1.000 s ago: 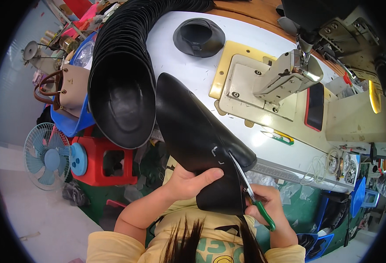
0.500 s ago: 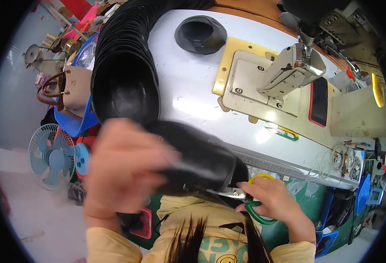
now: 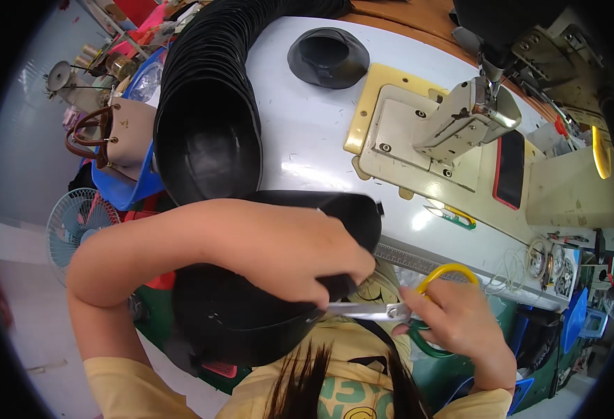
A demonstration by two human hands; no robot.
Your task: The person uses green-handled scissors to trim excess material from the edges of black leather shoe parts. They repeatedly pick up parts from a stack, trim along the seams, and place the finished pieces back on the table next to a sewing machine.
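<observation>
Scissors in R hand pt L, long axis approx. side-to-side.

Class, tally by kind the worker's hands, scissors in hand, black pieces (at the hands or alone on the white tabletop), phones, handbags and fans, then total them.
Hands: 2 (left hand, right hand)
Scissors: 1
Black pieces: 2 (handled piece, lone piece)
Phone: 1
Handbag: 1
Fan: 1
Total: 8

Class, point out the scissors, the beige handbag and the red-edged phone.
Scissors point(image 3: 390, 312), head view: metal near the pivot.
Beige handbag point(image 3: 133, 134), head view: side panel.
Red-edged phone point(image 3: 509, 170), head view: middle of its dark face.
</observation>
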